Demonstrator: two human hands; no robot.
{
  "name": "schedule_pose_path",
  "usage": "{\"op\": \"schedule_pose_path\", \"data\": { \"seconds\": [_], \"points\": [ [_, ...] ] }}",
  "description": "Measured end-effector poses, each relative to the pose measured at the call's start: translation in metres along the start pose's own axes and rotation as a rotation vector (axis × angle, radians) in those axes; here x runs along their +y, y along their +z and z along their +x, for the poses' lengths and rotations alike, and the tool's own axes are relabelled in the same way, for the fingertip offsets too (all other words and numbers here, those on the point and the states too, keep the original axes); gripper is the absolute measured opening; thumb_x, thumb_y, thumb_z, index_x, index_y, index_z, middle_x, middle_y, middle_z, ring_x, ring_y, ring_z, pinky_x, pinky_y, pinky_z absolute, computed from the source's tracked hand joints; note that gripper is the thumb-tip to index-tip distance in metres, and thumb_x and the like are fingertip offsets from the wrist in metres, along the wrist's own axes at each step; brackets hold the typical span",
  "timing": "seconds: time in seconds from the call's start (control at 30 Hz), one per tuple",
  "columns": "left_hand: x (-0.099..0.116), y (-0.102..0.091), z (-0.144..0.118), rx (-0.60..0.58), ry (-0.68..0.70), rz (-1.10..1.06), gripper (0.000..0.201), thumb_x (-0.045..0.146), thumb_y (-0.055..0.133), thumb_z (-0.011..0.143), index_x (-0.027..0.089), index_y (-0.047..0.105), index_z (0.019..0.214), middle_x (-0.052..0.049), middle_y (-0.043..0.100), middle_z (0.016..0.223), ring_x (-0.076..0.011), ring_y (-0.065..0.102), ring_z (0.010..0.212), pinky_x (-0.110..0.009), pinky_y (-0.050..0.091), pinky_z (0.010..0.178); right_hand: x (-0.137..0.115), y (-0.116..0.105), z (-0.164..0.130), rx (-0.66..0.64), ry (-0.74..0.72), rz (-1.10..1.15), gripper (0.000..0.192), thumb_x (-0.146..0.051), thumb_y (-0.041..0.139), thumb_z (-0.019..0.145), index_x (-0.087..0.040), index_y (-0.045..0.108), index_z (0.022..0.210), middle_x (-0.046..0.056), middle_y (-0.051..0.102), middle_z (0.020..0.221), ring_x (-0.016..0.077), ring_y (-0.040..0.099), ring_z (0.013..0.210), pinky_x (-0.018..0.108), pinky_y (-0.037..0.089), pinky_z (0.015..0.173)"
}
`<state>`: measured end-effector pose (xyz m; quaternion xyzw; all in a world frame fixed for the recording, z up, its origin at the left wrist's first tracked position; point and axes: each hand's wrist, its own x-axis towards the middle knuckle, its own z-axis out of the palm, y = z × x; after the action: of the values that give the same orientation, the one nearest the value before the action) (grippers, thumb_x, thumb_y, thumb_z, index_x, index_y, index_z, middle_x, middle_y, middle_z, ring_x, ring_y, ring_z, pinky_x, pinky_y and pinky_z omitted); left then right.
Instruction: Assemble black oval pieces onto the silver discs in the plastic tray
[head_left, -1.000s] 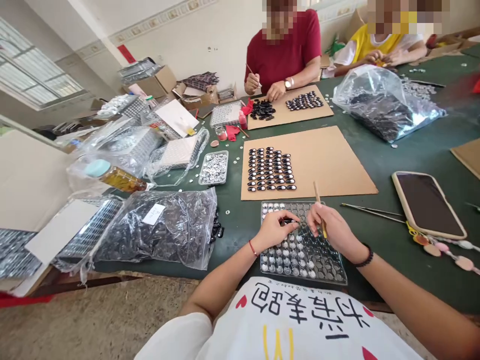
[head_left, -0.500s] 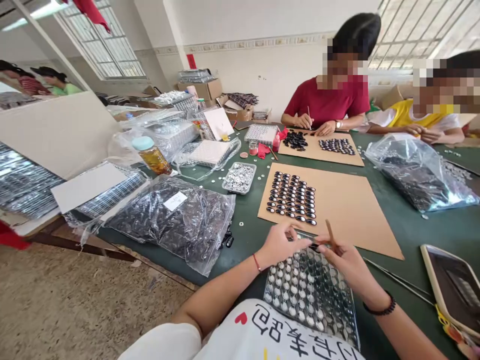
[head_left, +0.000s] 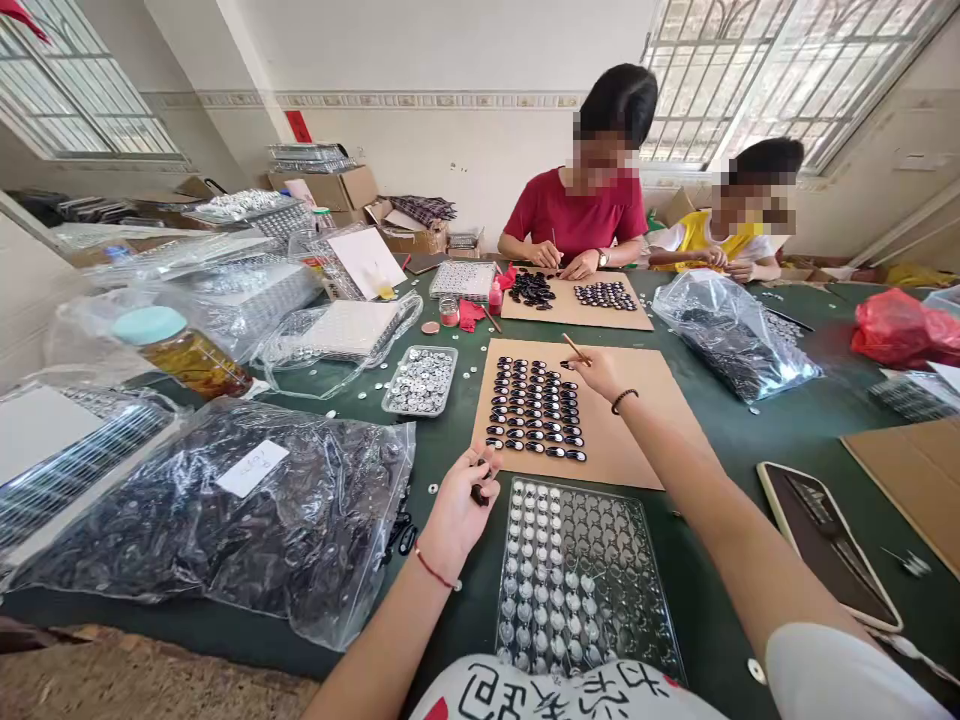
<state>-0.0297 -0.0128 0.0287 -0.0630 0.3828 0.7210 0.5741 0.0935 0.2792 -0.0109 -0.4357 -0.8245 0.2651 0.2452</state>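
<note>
My right hand (head_left: 598, 373) reaches over the brown cardboard sheet (head_left: 637, 420), its fingers closed on a thin wooden stick (head_left: 576, 347). At its fingertips is a small black oval piece (head_left: 567, 365), by the top of the rightmost column of black ovals with white spots (head_left: 534, 408); whether it touches the cardboard, I cannot tell. My left hand (head_left: 459, 500) is closed around small black pieces (head_left: 480, 493), partly hidden by the fingers, beside the cardboard's near left corner. Below lies a clear plastic tray (head_left: 637, 560) with white round pieces in its left part.
A clear box of silvery discs (head_left: 420, 382) stands left of the cardboard, near a large bag of black pieces (head_left: 247, 540). A phone (head_left: 825, 540) lies at right. Across the table a person in red (head_left: 577, 215) works at another cardboard sheet (head_left: 570, 318).
My hands have parted. The right moved forward over the cardboard with the stick and a black piece; the left drew back left of the tray. The view has turned right.
</note>
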Motion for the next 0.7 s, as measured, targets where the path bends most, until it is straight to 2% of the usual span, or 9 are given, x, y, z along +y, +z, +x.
{"op": "schedule_pose_path", "data": {
  "seconds": [0.13, 0.27, 0.37, 0.47, 0.57, 0.63, 0.7],
  "points": [
    [0.000, -0.003, 0.005, -0.085, 0.001, 0.011, 0.036, -0.011, 0.041, 0.068, 0.013, 0.054, 0.091, -0.010, 0.053, 0.099, -0.0107, 0.057, 0.083, -0.011, 0.032, 0.040, 0.022, 0.007, 0.007, -0.082, 0.082, -0.071, 0.021, -0.021, 0.051, 0.074, -0.012, 0.066, 0.084, 0.007, 0.065, 0.080, 0.0156, 0.055, 0.072, 0.024, 0.038, 0.063],
    [-0.003, 0.001, 0.005, -0.111, -0.024, -0.004, 0.034, -0.009, 0.045, 0.070, 0.014, 0.052, 0.093, -0.010, 0.053, 0.105, -0.0120, 0.057, 0.088, -0.010, 0.030, 0.038, 0.029, 0.009, 0.002, -0.121, 0.131, -0.111, 0.022, -0.024, 0.051, 0.075, -0.013, 0.067, 0.085, 0.007, 0.065, 0.079, 0.0154, 0.054, 0.071, 0.023, 0.036, 0.061],
    [-0.006, 0.002, 0.004, -0.114, -0.051, -0.006, 0.027, -0.005, 0.046, 0.072, 0.013, 0.051, 0.091, -0.008, 0.055, 0.093, -0.0072, 0.057, 0.070, -0.009, 0.025, 0.033, 0.024, 0.011, 0.000, -0.111, 0.148, -0.111, 0.022, -0.026, 0.052, 0.075, -0.013, 0.068, 0.085, 0.008, 0.065, 0.080, 0.0165, 0.055, 0.073, 0.023, 0.036, 0.061],
    [-0.006, -0.002, 0.007, -0.117, -0.049, -0.016, 0.016, 0.002, 0.047, 0.076, 0.013, 0.049, 0.088, -0.001, 0.051, 0.074, -0.0009, 0.042, 0.044, -0.010, 0.021, 0.030, 0.018, 0.007, -0.006, -0.072, 0.143, -0.108, 0.024, -0.028, 0.052, 0.076, -0.012, 0.068, 0.082, 0.008, 0.065, 0.078, 0.0173, 0.056, 0.071, 0.023, 0.037, 0.059],
    [-0.003, -0.006, 0.012, -0.152, -0.036, -0.039, 0.006, 0.010, 0.047, 0.079, 0.013, 0.047, 0.083, 0.004, 0.043, 0.063, 0.0005, 0.031, 0.036, -0.010, 0.020, 0.030, 0.016, -0.017, -0.026, 0.002, 0.131, -0.117, 0.030, -0.033, 0.047, 0.080, -0.010, 0.067, 0.082, 0.009, 0.064, 0.075, 0.0169, 0.055, 0.066, 0.024, 0.037, 0.057],
    [0.000, -0.008, 0.016, -0.173, -0.039, -0.037, 0.002, 0.015, 0.046, 0.080, 0.014, 0.046, 0.081, 0.005, 0.041, 0.059, 0.0005, 0.027, 0.034, -0.011, 0.017, 0.029, 0.018, -0.050, -0.051, 0.050, 0.127, -0.127, 0.032, -0.034, 0.044, 0.082, -0.010, 0.065, 0.083, 0.009, 0.063, 0.073, 0.0159, 0.055, 0.064, 0.024, 0.037, 0.055],
    [0.002, -0.009, 0.020, -0.184, -0.029, -0.034, 0.005, 0.018, 0.045, 0.082, 0.014, 0.045, 0.079, 0.006, 0.039, 0.056, 0.0003, 0.023, 0.032, -0.012, 0.016, 0.028, 0.022, -0.093, -0.086, 0.098, 0.139, -0.163, 0.034, -0.036, 0.043, 0.083, -0.010, 0.065, 0.080, 0.008, 0.062, 0.070, 0.0150, 0.053, 0.061, 0.024, 0.036, 0.052]
  ]
}}
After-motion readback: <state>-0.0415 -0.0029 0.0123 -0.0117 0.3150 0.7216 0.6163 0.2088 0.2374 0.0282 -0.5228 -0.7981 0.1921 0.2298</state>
